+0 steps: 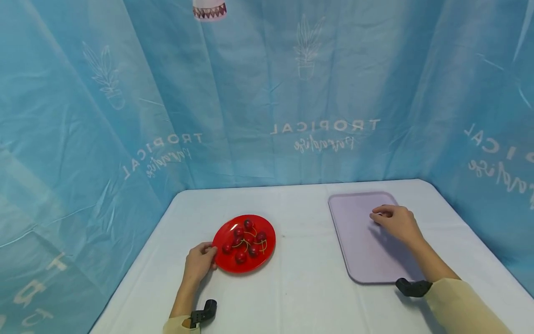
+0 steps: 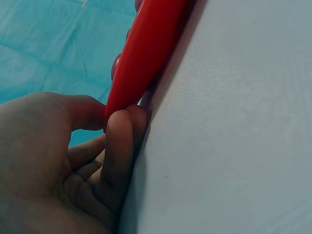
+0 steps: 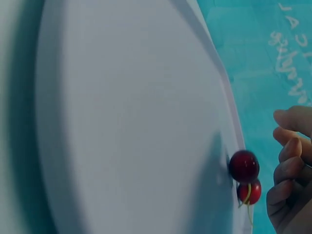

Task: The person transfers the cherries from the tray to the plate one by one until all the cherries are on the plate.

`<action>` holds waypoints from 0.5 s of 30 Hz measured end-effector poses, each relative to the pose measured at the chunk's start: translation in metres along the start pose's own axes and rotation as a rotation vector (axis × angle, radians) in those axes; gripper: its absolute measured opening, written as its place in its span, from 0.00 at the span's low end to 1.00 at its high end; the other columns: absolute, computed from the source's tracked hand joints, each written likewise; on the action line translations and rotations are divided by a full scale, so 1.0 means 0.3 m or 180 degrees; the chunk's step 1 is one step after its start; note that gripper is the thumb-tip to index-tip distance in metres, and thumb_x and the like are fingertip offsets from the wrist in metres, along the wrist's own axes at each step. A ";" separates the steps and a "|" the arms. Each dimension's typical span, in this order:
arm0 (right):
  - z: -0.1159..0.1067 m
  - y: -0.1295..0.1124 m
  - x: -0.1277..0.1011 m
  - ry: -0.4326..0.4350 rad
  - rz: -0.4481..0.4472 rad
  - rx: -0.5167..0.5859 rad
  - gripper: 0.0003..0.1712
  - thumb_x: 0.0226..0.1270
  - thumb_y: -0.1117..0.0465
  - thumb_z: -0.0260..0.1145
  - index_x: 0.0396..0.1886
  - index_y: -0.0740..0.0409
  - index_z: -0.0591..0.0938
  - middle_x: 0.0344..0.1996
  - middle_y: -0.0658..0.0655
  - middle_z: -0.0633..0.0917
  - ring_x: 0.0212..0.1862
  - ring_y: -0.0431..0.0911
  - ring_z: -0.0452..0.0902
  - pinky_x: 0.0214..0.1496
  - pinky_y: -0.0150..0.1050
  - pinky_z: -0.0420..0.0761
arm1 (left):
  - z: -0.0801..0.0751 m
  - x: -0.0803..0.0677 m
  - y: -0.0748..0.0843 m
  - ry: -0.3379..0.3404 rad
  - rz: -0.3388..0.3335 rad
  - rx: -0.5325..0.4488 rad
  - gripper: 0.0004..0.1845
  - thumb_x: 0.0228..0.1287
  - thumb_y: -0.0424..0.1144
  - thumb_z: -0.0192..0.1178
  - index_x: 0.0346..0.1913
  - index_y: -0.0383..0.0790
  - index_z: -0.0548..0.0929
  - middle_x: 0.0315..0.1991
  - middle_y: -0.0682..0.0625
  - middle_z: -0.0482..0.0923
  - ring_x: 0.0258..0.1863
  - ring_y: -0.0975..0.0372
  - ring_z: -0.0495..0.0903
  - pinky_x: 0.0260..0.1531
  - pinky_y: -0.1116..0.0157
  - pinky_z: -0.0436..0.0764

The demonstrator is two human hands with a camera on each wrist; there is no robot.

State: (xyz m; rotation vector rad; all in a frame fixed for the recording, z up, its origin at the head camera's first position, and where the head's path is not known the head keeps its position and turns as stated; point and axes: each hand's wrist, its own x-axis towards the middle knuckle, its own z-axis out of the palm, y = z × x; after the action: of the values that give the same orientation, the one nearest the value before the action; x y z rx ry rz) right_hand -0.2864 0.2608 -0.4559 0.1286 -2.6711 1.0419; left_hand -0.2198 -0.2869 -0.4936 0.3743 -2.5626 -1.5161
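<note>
On the left of the table, my left hand (image 1: 199, 263) pinches the near-left rim of a round red plate (image 1: 267, 253). Its thumb lies over the rim with fingers beneath, as the left wrist view shows. Several cherries (image 1: 240, 257) with thin stems sit on the plate. My right hand (image 1: 398, 225) hovers above a pale purple tray (image 1: 354, 232), its fingers loosely curled and holding nothing. Below and beside it in the right wrist view, a dark cherry (image 3: 244, 166) and a redder cherry (image 3: 250, 191) lie on the tray; in the head view the hand mostly hides them.
A white cloth covers the table (image 1: 304, 260), with a stretch of it between plate and tray. Blue printed curtains (image 1: 267, 93) hang behind and along both sides. The tray has a low raised rim.
</note>
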 end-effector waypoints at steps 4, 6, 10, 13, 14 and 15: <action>-0.021 0.026 0.004 0.0030 0.0125 0.0074 0.21 0.66 0.49 0.64 0.45 0.64 0.85 0.32 0.58 0.85 0.36 0.51 0.77 0.32 0.41 0.74 | 0.002 0.000 0.002 0.0034 0.0006 0.0030 0.19 0.68 0.40 0.55 0.56 0.31 0.77 0.34 0.43 0.80 0.18 0.59 0.78 0.22 0.68 0.77; -0.033 0.037 0.006 0.0065 0.0182 0.0066 0.22 0.67 0.49 0.64 0.45 0.65 0.84 0.34 0.61 0.85 0.37 0.53 0.76 0.31 0.41 0.74 | 0.005 0.001 0.001 0.0041 0.0014 0.0042 0.19 0.68 0.40 0.55 0.56 0.31 0.77 0.35 0.43 0.80 0.18 0.58 0.79 0.22 0.68 0.78; -0.046 0.058 0.009 0.0037 0.0248 0.0019 0.23 0.67 0.50 0.63 0.47 0.66 0.83 0.35 0.64 0.83 0.35 0.54 0.74 0.29 0.40 0.74 | 0.009 0.002 -0.003 0.0047 -0.0016 0.0077 0.19 0.68 0.40 0.55 0.56 0.32 0.77 0.35 0.44 0.80 0.18 0.59 0.79 0.23 0.68 0.78; -0.045 0.071 0.008 0.0022 0.0293 -0.0021 0.22 0.66 0.52 0.64 0.47 0.68 0.83 0.34 0.65 0.82 0.33 0.53 0.73 0.27 0.39 0.73 | 0.008 0.002 -0.004 0.0040 -0.0027 0.0089 0.19 0.68 0.40 0.55 0.56 0.32 0.77 0.35 0.44 0.80 0.18 0.59 0.79 0.24 0.68 0.78; -0.043 0.076 0.007 0.0027 0.0306 -0.0036 0.22 0.66 0.52 0.64 0.47 0.68 0.83 0.34 0.66 0.81 0.32 0.53 0.73 0.26 0.39 0.73 | 0.007 0.002 -0.003 0.0041 -0.0027 0.0084 0.19 0.68 0.40 0.55 0.56 0.32 0.77 0.35 0.44 0.80 0.18 0.59 0.78 0.23 0.68 0.78; -0.041 0.081 0.007 0.0033 0.0316 -0.0061 0.21 0.66 0.53 0.64 0.47 0.68 0.82 0.34 0.66 0.81 0.31 0.53 0.73 0.26 0.39 0.73 | 0.006 0.001 -0.003 0.0037 -0.0026 0.0080 0.19 0.68 0.40 0.55 0.56 0.32 0.77 0.35 0.44 0.80 0.18 0.59 0.78 0.23 0.68 0.78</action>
State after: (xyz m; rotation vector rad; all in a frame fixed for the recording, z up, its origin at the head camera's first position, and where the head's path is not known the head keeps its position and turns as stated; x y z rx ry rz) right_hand -0.2901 0.2870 -0.4624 -0.0131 -2.7016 1.0429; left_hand -0.2204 -0.2858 -0.4952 0.3959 -2.5768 -1.4813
